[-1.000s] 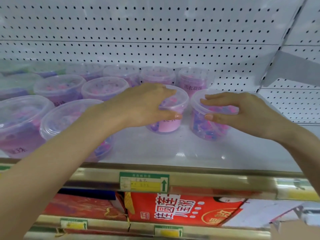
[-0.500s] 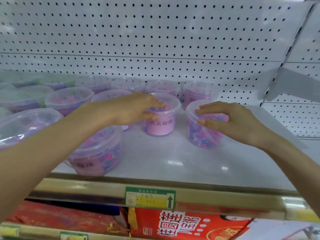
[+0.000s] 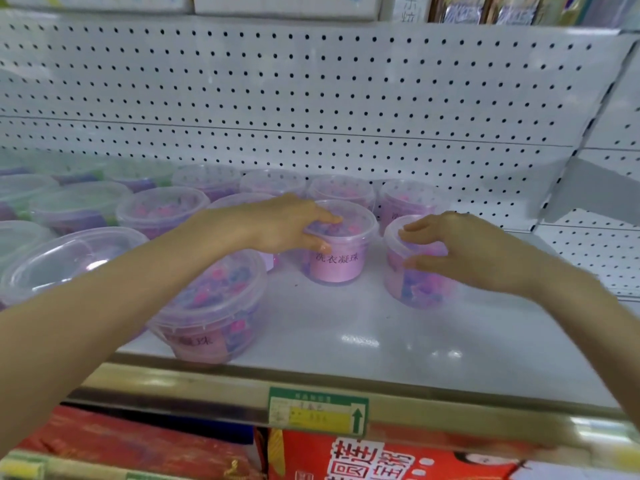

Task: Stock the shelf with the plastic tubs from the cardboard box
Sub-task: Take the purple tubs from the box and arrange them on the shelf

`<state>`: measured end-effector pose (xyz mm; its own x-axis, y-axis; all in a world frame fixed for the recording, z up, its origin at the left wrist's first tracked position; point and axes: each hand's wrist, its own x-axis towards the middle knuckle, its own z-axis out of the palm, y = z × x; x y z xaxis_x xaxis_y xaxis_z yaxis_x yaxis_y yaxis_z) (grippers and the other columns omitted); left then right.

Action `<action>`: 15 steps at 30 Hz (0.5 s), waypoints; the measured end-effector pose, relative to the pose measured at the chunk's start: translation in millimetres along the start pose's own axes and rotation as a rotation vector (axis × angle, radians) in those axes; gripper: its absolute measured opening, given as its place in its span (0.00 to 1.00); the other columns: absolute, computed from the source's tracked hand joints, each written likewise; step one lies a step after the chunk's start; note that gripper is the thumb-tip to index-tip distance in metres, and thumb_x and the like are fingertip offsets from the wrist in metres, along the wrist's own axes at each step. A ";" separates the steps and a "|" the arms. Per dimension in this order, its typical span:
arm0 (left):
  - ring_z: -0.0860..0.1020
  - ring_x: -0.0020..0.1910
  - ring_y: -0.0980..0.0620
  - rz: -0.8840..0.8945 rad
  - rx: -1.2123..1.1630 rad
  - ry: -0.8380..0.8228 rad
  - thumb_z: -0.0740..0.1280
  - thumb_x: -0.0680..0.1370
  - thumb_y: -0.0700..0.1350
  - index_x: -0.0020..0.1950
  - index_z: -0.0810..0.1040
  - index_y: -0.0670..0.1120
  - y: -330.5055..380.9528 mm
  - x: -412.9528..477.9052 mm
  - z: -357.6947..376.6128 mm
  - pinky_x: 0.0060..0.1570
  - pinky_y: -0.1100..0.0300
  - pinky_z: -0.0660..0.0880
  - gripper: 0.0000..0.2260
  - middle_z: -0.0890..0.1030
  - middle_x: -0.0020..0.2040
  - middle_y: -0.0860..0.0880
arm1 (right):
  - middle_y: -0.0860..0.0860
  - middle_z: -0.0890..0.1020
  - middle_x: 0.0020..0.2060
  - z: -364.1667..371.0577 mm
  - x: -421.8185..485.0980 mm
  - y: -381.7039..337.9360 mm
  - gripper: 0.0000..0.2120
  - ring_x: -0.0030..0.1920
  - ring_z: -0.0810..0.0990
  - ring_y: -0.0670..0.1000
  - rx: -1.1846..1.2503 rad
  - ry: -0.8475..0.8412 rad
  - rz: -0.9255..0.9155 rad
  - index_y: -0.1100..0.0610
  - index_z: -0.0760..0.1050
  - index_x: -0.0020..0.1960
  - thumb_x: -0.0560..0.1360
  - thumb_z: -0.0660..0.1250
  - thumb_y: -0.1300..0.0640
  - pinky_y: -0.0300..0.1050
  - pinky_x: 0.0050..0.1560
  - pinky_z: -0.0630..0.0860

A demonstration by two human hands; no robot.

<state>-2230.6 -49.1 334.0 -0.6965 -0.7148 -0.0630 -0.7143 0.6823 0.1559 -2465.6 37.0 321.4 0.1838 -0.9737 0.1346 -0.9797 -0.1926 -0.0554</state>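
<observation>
Placement is in hand: your left hand [image 3: 287,223] grips the clear, pink-labelled round plastic tub [image 3: 337,268], your right hand [image 3: 460,251] grips the matching tub [image 3: 415,289] just right, both standing on the white shelf [image 3: 363,323]. Next, judge spacing, then release.

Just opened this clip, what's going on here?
A person is stocking a white shelf with clear plastic tubs of pink and blue beads. The left hand grips the pink-labelled tub from above, fingers over its lid; the right hand grips the rightmost tub beside it the same way. Both stand upright on the shelf, apart, in front of rows of tubs already placed. The cardboard box is out of view.
</observation>
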 end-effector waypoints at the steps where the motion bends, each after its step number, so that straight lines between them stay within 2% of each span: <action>1: 0.63 0.72 0.49 -0.002 0.007 -0.005 0.64 0.77 0.53 0.73 0.63 0.54 0.4 1.0 -0.9 0.67 0.61 0.57 0.24 0.65 0.73 0.51 | 0.47 0.76 0.64 -9.0 0.3 4.1 0.17 0.63 0.72 0.52 0.039 -0.098 -0.016 0.52 0.77 0.59 0.73 0.66 0.46 0.45 0.61 0.67; 3: 0.63 0.71 0.49 -0.010 0.033 -0.016 0.64 0.77 0.53 0.73 0.63 0.54 1.9 2.7 -2.9 0.65 0.62 0.58 0.25 0.65 0.73 0.51 | 0.47 0.74 0.66 -21.4 -0.5 7.1 0.20 0.66 0.70 0.51 0.121 -0.155 -0.010 0.54 0.75 0.62 0.72 0.68 0.48 0.39 0.62 0.63; 5: 0.64 0.71 0.49 -0.014 0.051 -0.019 0.64 0.77 0.53 0.73 0.63 0.53 2.3 3.7 -3.8 0.63 0.63 0.59 0.25 0.65 0.73 0.51 | 0.47 0.76 0.64 -18.5 -0.1 1.0 0.22 0.63 0.72 0.51 0.191 -0.031 0.036 0.53 0.76 0.61 0.72 0.66 0.43 0.39 0.58 0.65; 7: 0.63 0.71 0.49 -0.007 0.054 -0.021 0.63 0.77 0.53 0.73 0.62 0.53 2.0 4.1 -2.9 0.64 0.62 0.59 0.25 0.65 0.73 0.51 | 0.48 0.78 0.60 -5.9 2.6 -6.6 0.24 0.57 0.75 0.53 0.100 0.019 0.100 0.51 0.75 0.60 0.71 0.62 0.37 0.45 0.56 0.70; 9: 0.63 0.71 0.49 0.000 0.054 -0.023 0.63 0.78 0.52 0.73 0.62 0.52 1.7 3.7 -1.7 0.65 0.61 0.59 0.25 0.65 0.73 0.52 | 0.49 0.79 0.58 0.6 4.7 -7.8 0.21 0.51 0.75 0.55 -0.042 -0.014 0.084 0.50 0.74 0.59 0.72 0.61 0.39 0.48 0.52 0.71; 10: 0.63 0.71 0.49 0.000 0.055 -0.025 0.63 0.78 0.52 0.73 0.62 0.51 1.4 3.9 -1.3 0.65 0.62 0.58 0.25 0.65 0.73 0.52 | 0.50 0.78 0.59 -1.3 4.8 -4.5 0.18 0.53 0.75 0.56 -0.035 -0.049 0.055 0.52 0.74 0.60 0.74 0.63 0.44 0.49 0.54 0.70; 12: 0.63 0.71 0.49 -0.003 0.063 -0.028 0.63 0.78 0.52 0.73 0.62 0.52 1.0 5.0 -1.2 0.66 0.60 0.59 0.25 0.64 0.74 0.51 | 0.50 0.74 0.66 -12.6 2.7 6.2 0.18 0.64 0.72 0.56 0.035 -0.160 -0.011 0.55 0.73 0.65 0.75 0.65 0.54 0.47 0.63 0.65; 13: 0.63 0.71 0.48 -0.004 0.069 -0.030 0.62 0.78 0.52 0.73 0.62 0.52 1.2 5.5 -1.4 0.66 0.60 0.59 0.25 0.63 0.74 0.51 | 0.46 0.71 0.68 -17.7 0.4 10.8 0.20 0.68 0.68 0.52 0.064 -0.201 -0.023 0.52 0.71 0.67 0.75 0.65 0.55 0.42 0.66 0.61; 15: 0.64 0.71 0.48 -0.003 0.074 -0.034 0.62 0.78 0.52 0.74 0.61 0.52 1.0 6.3 -1.3 0.65 0.60 0.59 0.25 0.64 0.74 0.50 | 0.42 0.67 0.70 -21.2 -6.0 12.1 0.24 0.71 0.64 0.47 0.110 -0.213 0.023 0.47 0.68 0.69 0.74 0.65 0.47 0.38 0.66 0.57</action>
<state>-2235.6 -53.1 335.0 -0.6957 -0.7118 -0.0967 -0.7183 0.6908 0.0829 -2480.3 43.1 340.9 0.1853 -0.9795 -0.0788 -0.9715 -0.1706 -0.1648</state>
